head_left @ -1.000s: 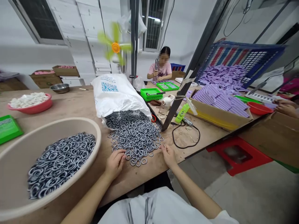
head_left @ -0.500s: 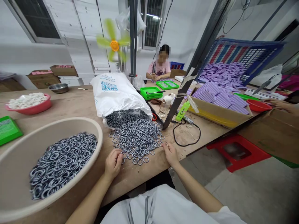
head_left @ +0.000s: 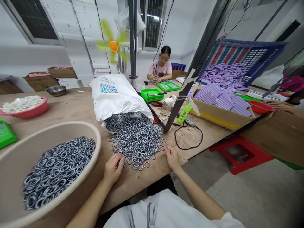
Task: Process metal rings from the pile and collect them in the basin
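Note:
A pile of small grey rings point(head_left: 140, 144) spills from the mouth of a white sack point(head_left: 111, 98) onto the table. At the pile's left front edge, my left hand point(head_left: 114, 166) is curled closed, with a bit of dark ring showing between thumb and fingers. Over on the right edge, my right hand point(head_left: 172, 157) has thumb and fingers pinched together around something small and thin that I cannot make out. Left of my left hand stands a large beige basin point(head_left: 97, 142) partly filled with more grey rings point(head_left: 59, 169).
A metal post point(head_left: 177, 109) rises behind the pile, beside a green bottle point(head_left: 184, 113) and a black cable point(head_left: 187, 148). A pink bowl point(head_left: 39, 110) of white pieces stands far left. Purple pieces fill a carton point(head_left: 213, 114) at right. A co-worker point(head_left: 160, 68) sits across the table.
The whole view has shifted slightly left. My left hand has turned a little, showing more of the gap between thumb and fingers; my right hand keeps its pinch at the pile's edge.

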`<action>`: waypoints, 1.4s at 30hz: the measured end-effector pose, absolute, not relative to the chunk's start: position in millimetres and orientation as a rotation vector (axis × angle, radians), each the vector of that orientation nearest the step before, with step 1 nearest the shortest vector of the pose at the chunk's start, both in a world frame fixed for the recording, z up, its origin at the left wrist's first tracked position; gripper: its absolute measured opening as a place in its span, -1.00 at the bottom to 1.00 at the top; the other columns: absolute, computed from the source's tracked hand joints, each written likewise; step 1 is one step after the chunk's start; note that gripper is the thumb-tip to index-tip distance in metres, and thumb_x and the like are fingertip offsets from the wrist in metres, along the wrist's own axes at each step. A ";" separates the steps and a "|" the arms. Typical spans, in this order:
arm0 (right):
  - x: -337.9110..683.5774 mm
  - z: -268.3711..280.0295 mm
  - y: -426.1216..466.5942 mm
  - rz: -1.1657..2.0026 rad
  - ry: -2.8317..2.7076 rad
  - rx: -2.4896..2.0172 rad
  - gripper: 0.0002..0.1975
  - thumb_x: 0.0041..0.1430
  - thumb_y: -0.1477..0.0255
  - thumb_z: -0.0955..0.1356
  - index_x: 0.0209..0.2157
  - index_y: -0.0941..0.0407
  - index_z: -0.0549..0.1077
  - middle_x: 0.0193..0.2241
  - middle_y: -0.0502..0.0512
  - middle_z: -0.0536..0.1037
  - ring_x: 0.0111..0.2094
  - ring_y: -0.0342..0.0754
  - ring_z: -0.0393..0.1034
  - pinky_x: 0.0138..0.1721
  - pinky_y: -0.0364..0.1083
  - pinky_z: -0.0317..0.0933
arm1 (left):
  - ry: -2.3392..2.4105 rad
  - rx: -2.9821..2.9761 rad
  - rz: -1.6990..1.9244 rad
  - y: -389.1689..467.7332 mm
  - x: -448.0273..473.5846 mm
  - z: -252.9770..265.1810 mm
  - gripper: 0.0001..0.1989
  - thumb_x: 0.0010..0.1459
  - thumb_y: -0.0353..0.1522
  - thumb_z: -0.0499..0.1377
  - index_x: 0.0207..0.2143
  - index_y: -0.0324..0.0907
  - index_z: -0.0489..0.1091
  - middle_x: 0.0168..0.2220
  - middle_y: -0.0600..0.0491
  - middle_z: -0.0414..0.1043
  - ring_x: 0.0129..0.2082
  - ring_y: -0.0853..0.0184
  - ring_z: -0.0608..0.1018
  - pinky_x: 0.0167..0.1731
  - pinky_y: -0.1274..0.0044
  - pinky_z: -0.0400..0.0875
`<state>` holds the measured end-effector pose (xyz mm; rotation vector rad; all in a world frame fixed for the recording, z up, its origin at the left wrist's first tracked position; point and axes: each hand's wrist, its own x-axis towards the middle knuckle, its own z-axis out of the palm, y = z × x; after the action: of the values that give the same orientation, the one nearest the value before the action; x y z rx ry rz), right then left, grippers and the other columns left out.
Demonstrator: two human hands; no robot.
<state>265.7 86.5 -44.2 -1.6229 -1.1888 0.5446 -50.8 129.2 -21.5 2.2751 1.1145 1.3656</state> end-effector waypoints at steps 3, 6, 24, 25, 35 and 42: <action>266.1 -44.7 86.9 0.545 -1.189 -1.626 -0.43 0.23 -0.08 0.20 -0.43 0.13 0.46 -0.58 0.01 0.37 -0.52 -0.08 0.23 -0.44 -0.11 0.10 | 1.103 2.283 1.347 129.0 -51.1 -22.4 -0.82 0.27 -0.40 0.12 -0.43 -0.17 0.41 -0.43 0.05 0.50 -0.41 0.39 0.53 -0.37 0.58 0.41; 266.2 -44.7 86.5 0.544 -1.192 -1.627 -0.42 0.23 -0.09 0.19 -0.43 0.13 0.46 -0.59 0.00 0.36 -0.52 -0.09 0.22 -0.44 -0.11 0.10 | 1.094 2.292 1.337 128.8 -51.5 -23.4 -0.82 0.27 -0.41 0.12 -0.42 -0.18 0.41 -0.44 0.05 0.49 -0.42 0.40 0.53 -0.37 0.59 0.40; 265.8 -43.4 86.9 0.533 -1.216 -1.642 -0.44 0.26 -0.06 0.19 -0.43 0.14 0.46 -0.60 -0.01 0.35 -0.53 -0.10 0.22 -0.44 -0.12 0.09 | 1.066 2.279 1.326 128.6 -50.8 -23.5 -0.82 0.26 -0.45 0.13 -0.44 -0.18 0.39 -0.44 0.06 0.47 -0.42 0.42 0.51 -0.37 0.60 0.38; 265.9 -43.8 87.1 0.533 -1.216 -1.642 -0.44 0.26 -0.06 0.19 -0.43 0.14 0.46 -0.60 -0.01 0.35 -0.53 -0.10 0.22 -0.44 -0.12 0.09 | 1.066 2.277 1.329 128.5 -50.9 -23.4 -0.82 0.26 -0.45 0.13 -0.44 -0.18 0.39 -0.45 0.07 0.47 -0.42 0.42 0.51 -0.37 0.60 0.38; 264.7 -43.3 87.4 0.536 -1.215 -1.633 -0.46 0.26 -0.04 0.20 -0.44 0.13 0.44 -0.61 -0.03 0.32 -0.53 -0.11 0.20 -0.43 -0.12 0.07 | 1.048 2.259 1.338 127.2 -52.2 -23.5 -0.84 0.24 -0.47 0.14 -0.43 -0.18 0.40 -0.45 0.08 0.46 -0.43 0.44 0.50 -0.38 0.63 0.36; 263.3 -41.6 87.6 0.537 -1.217 -1.616 -0.50 0.27 0.00 0.20 -0.47 0.12 0.42 -0.60 -0.04 0.33 -0.53 -0.12 0.19 -0.42 -0.12 0.07 | 1.054 2.274 1.338 127.6 -51.5 -21.6 -0.83 0.25 -0.46 0.13 -0.43 -0.18 0.40 -0.46 0.08 0.46 -0.44 0.43 0.50 -0.39 0.62 0.36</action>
<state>263.3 87.6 -41.6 -1.6156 -1.2175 0.5366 -51.5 127.6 -21.6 2.2743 1.0535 1.3375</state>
